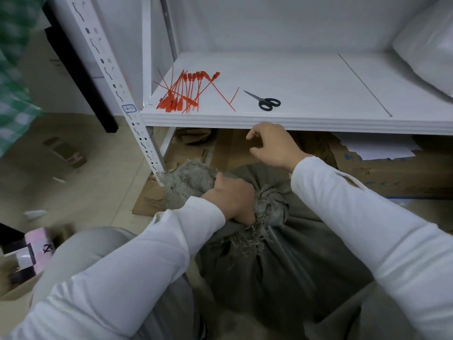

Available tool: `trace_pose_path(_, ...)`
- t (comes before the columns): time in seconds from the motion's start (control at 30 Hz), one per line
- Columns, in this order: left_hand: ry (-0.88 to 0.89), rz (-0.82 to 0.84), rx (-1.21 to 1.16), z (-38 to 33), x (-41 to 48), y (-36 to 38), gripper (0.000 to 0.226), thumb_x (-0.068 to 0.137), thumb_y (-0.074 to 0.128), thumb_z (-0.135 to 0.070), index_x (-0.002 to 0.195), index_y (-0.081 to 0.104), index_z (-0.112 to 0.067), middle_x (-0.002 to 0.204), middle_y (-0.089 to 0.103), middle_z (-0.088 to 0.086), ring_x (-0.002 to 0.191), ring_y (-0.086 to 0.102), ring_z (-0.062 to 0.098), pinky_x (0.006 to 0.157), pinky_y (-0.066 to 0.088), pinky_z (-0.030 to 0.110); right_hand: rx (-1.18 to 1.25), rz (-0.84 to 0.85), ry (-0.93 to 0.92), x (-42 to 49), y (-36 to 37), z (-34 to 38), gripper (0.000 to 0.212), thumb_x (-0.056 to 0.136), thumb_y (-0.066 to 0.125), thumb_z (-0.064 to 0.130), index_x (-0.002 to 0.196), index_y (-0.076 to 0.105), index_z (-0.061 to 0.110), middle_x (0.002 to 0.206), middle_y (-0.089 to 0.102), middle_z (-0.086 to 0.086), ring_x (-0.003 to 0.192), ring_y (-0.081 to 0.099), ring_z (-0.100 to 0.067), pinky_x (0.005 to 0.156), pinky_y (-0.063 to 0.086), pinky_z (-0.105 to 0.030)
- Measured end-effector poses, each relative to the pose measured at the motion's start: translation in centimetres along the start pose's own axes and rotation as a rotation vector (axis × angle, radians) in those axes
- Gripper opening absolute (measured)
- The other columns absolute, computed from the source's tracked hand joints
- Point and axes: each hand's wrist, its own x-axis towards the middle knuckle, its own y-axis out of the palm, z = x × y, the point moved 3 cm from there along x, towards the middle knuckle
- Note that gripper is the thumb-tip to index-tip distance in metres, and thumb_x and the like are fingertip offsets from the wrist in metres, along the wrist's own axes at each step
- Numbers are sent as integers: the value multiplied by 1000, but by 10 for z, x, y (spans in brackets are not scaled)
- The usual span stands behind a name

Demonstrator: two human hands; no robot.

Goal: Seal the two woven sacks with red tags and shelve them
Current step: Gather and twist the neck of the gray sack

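Sack (282, 266): grey woven, on floor (85, 148) before shelf (294, 120). Soft, limp, likely heavy; hold at the bunched neck. Left grip (230, 200) clamped round that neck. Right grip (272, 146) loosely apart, empty, under shelf edge. Tags (183, 94): on shelf, beside scissors (266, 102).
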Motion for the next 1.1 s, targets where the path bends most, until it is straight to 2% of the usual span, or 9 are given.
trace_pose_path(0.1, 10, 118, -184, 13, 7, -3, 25, 72, 72, -40, 75, 61, -17, 81, 61, 1, 76, 57, 23, 85, 49, 45, -20, 2, 28, 24, 4, 4, 35, 87, 62, 13, 122, 61, 16, 127, 58, -5, 115, 55, -21, 96, 43, -30)
trace_pose_path(0.17, -1, 193, -296, 20, 10, -5, 38, 63, 77, -42, 90, 71, -16, 92, 68, 4, 84, 64, 24, 85, 55, 45, -41, -2, 36, 39, 6, 7, 40, 88, 60, 13, 128, 58, 15, 132, 55, -6, 119, 53, -23, 100, 42, -31)
trace_pose_path(0.27, -6, 217, -336, 24, 14, -5, 40, 66, 78, -40, 97, 72, -14, 96, 69, 4, 85, 65, 24, 87, 56, 44, -83, 13, 36, 61, 10, 9, 46, 91, 58, 12, 136, 51, 15, 137, 52, -6, 124, 51, -25, 103, 40, -32)
trace_pose_path(0.5, -11, 234, -255, 19, 23, -1, 28, 69, 77, -45, 71, 61, -22, 79, 62, -2, 75, 60, 19, 82, 56, 39, -226, 127, -20, 100, 39, 7, 46, 95, 51, 18, 140, 43, 12, 147, 37, -10, 132, 40, -29, 109, 34, -38)
trace_pose_path(0.6, -6, 252, -250, 19, 23, -3, 30, 72, 76, -45, 70, 55, -23, 78, 58, -4, 73, 57, 17, 80, 54, 36, -272, 147, -31, 108, 44, 8, 42, 95, 51, 21, 136, 45, 13, 139, 43, -11, 124, 46, -29, 107, 38, -40)
trace_pose_path(0.73, 2, 273, -279, 19, 20, -3, 27, 75, 75, -41, 82, 61, -19, 81, 58, -3, 76, 57, 18, 80, 52, 35, -315, 55, 16, 108, 36, 8, 25, 90, 54, 11, 115, 57, 9, 114, 59, -12, 94, 56, -26, 87, 47, -34)
trace_pose_path(0.83, 5, 283, -313, 18, 17, -2, 32, 76, 75, -40, 94, 64, -17, 91, 62, 1, 83, 60, 21, 83, 53, 37, -356, -49, 25, 105, 26, 9, 32, 87, 56, 5, 119, 61, 6, 115, 60, -15, 100, 61, -31, 89, 50, -36)
trace_pose_path(1.0, 1, 292, -295, 13, 20, 2, 27, 75, 76, -40, 80, 60, -18, 83, 60, -2, 78, 58, 20, 78, 51, 34, -419, -104, 48, 103, 24, 6, 21, 87, 58, 3, 108, 63, 3, 110, 63, -15, 100, 61, -31, 85, 50, -35)
trace_pose_path(1.1, -4, 297, -304, 10, 21, 2, 30, 74, 76, -39, 90, 64, -17, 92, 64, 2, 85, 61, 22, 83, 54, 35, -465, -132, 65, 104, 24, 5, 20, 91, 56, 4, 110, 60, 1, 115, 58, -18, 105, 58, -31, 87, 49, -36)
